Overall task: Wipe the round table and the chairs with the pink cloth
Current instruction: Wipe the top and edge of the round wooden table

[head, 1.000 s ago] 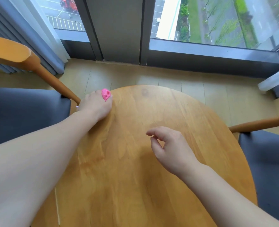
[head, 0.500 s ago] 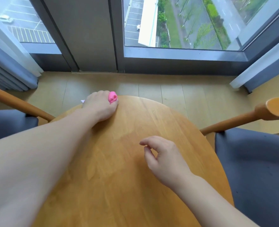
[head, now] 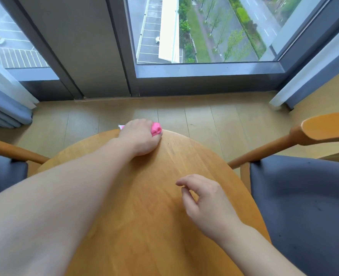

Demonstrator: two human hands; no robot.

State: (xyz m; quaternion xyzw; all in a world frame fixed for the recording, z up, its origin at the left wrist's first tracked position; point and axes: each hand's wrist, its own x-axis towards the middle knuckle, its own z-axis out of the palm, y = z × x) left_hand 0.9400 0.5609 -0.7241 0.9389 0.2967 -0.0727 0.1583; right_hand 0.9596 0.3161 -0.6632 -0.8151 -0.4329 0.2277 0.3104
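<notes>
Since the earlier frame, left hand (head: 139, 137) and pink cloth (head: 156, 130) have travelled rightward along the far edge of the round worktop (head: 144, 226). Left grip: fingers curled over the bunched cloth, pressing it to the wood at that far edge. Right hand (head: 204, 204) hovers near the right edge, fingers loosely curled, holding nothing. Cushioned chairs (head: 308, 206) flank both sides.

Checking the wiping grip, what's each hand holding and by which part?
The left hand grips the bunched pink cloth; only its ends show. The right hand holds nothing.
</notes>
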